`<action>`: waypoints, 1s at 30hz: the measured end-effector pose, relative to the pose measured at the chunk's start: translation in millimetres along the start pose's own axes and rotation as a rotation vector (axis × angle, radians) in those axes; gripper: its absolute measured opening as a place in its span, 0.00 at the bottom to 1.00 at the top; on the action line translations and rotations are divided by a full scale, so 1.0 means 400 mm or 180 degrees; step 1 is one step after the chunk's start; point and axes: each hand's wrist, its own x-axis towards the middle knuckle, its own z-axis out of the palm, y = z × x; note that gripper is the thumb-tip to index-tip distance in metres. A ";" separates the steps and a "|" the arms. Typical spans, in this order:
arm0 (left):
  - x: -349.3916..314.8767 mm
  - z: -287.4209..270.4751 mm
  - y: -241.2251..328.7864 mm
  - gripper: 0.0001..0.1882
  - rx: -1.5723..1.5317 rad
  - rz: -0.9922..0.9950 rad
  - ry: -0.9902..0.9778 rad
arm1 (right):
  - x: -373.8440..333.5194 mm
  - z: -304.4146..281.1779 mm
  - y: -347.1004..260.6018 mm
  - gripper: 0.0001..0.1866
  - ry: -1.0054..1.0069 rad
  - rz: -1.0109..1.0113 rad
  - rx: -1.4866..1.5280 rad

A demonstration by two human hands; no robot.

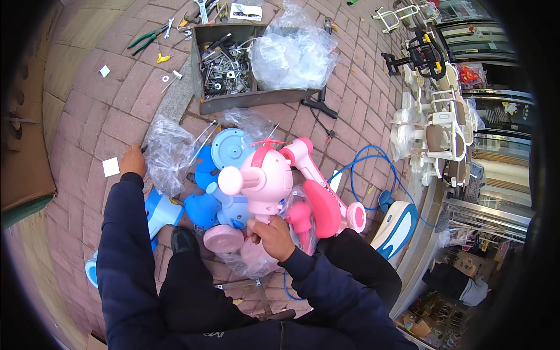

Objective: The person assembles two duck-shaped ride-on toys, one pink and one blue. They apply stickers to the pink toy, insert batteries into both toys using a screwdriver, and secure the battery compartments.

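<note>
My right hand [273, 236] grips the neck of a pink toy head [269, 178], which has knob-ended handles and a red band and stands upright between my knees. Away to the left, my left hand [133, 162] is closed at the edge of a clear plastic bag [169, 154]; a small dark end pokes out by its fingers, too little to name. Next to the pink head lie a pink toy frame [315, 169] with a deep pink seat [322, 209]. Blue toy parts [203, 211] and a light blue disc [232, 149] are heaped left of it.
A metal box [256, 102] of loose hardware stands ahead, with a plastic bundle [291, 58] in its right half. Green-handled pliers [147, 38] lie left of it. A blue hose [373, 149] curls at right, near a blue-and-white seat [395, 228]. A cardboard box [26, 157] borders the left.
</note>
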 end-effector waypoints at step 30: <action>-0.976 -0.839 0.604 0.42 -0.6250 0.2034 -0.1652 | -0.506 -0.038 -0.185 0.31 0.0724 -0.2726 -0.1242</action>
